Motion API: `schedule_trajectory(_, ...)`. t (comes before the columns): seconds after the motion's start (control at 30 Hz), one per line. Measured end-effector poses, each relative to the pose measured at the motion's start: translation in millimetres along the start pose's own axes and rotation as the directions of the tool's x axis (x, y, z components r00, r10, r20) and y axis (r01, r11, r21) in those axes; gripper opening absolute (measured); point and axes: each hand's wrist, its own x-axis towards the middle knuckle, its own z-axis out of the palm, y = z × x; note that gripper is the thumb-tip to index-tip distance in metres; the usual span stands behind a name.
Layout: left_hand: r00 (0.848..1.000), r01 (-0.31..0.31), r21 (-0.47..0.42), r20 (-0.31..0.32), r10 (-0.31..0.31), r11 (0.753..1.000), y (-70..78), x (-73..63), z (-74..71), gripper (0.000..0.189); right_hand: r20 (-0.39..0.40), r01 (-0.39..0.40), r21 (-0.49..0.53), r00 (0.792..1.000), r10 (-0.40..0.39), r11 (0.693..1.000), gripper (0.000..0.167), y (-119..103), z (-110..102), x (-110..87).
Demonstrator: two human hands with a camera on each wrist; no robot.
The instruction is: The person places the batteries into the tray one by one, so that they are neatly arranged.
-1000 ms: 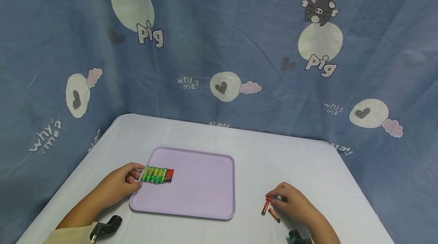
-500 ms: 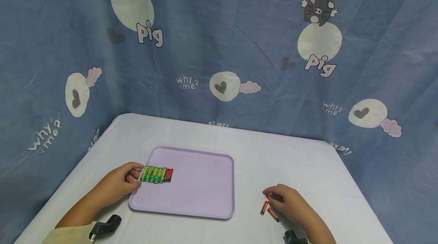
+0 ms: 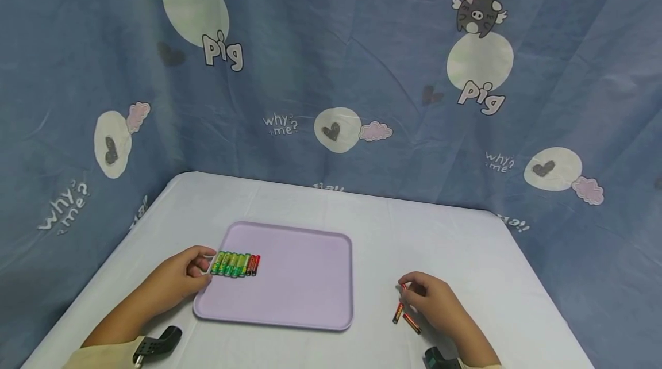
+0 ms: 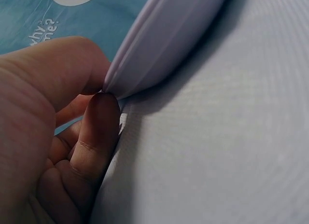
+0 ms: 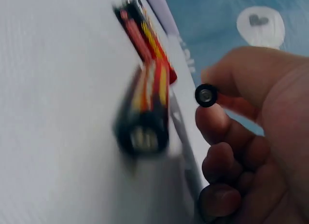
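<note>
A lilac tray (image 3: 305, 277) lies on the white table. My left hand (image 3: 183, 271) is at its left edge, and in the left wrist view thumb and fingertip pinch the tray's rim (image 4: 145, 55). Along that side of the tray, several green batteries (image 3: 231, 264) line up side by side, followed by two red-and-black batteries (image 3: 254, 265). To the right of the tray, my right hand (image 3: 434, 303) pinches a battery (image 5: 206, 95) between thumb and finger, its dark end facing the right wrist camera. Below those fingers lie two loose red-and-black batteries, one (image 3: 397, 312) left of the other (image 3: 412, 323).
The white tablecloth (image 3: 295, 352) extends around the tray to the table's far edge. Behind it hangs a blue curtain (image 3: 289, 58) with pig and cloud prints. Black straps with camera mounts (image 3: 160, 343) sit at the wrists.
My right hand has picked up one red battery and shifted slightly left and up from the two loose ones. The left hand keeps its place at the tray's edge.
</note>
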Motion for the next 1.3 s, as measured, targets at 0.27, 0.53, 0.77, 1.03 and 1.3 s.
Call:
schedule_trajectory(0.27, 1.0, -0.011, 0.008, 0.001, 0.011, 1.0, 0.6, -0.5, -1.3, 0.055, 0.022, 0.037, 0.127, 0.999, -0.04, 0.991, 0.018, -21, 8, 10.5)
schedule_trajectory(0.53, 1.0, -0.01, 0.008, -0.002, 0.01, 1.0, -1.0, -0.2, -1.3, 0.055, 0.04, 0.126, 0.168, 0.99, -0.134, 0.978, 0.016, -59, 27, 32.3)
schedule_trajectory(0.77, 1.0, -0.012, -0.014, 0.005, 0.012, 1.0, 1.1, -1.3, -0.7, 0.057, 0.06, 0.217, 0.199, 0.971, -0.233, 0.955, 0.018, -105, 53, 52.4)
schedule_trajectory(1.03, 1.0, -0.019, -0.011, 0.005, 0.019, 1.0, -0.7, 0.5, 2.1, 0.055, 0.114, 0.28, 0.236, 0.943, -0.313, 0.93, 0.018, -150, 87, 67.3)
schedule_trajectory(1.3, 1.0, -0.013, 0.011, 0.001, 0.013, 1.0, -2.5, 0.5, -0.7, 0.055, 0.16, 0.261, 0.214, 0.941, -0.297, 0.941, 0.015, -187, 119, 77.6)
